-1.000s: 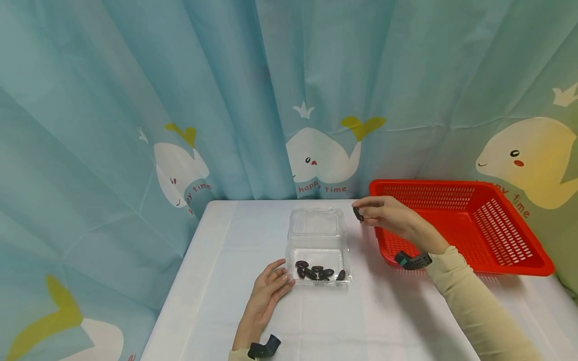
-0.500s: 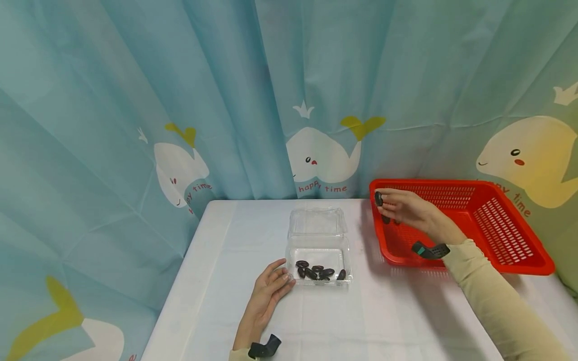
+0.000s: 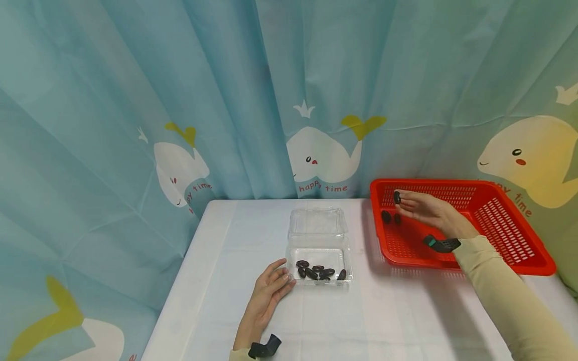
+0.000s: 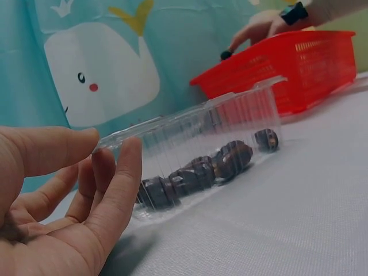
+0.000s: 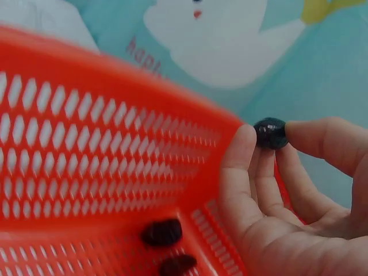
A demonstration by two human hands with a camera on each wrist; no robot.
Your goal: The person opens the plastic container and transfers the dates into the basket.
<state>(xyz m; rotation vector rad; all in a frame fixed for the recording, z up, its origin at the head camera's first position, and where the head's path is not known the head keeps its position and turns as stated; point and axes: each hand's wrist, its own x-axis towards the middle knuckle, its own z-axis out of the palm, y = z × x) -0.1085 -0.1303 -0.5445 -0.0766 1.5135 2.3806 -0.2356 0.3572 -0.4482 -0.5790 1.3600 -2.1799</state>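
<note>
My right hand pinches a dark, glossy, oval date between thumb and fingertips, over the left part of the red plastic basket. Below it, two more dark dates lie in the basket's corner. My left hand holds the near left corner of a clear plastic clamshell box, thumb on the rim and fingers against the side. The box stands with its lid folded back, and several dark dates lie along its near side.
A white-covered table carries box and basket, the basket at the far right. Behind the table hangs a blue curtain printed with whales.
My right hand has carried the date rightward from beside the basket to over its inside, uncovering the two dates there. The left hand and the box have stayed put.
</note>
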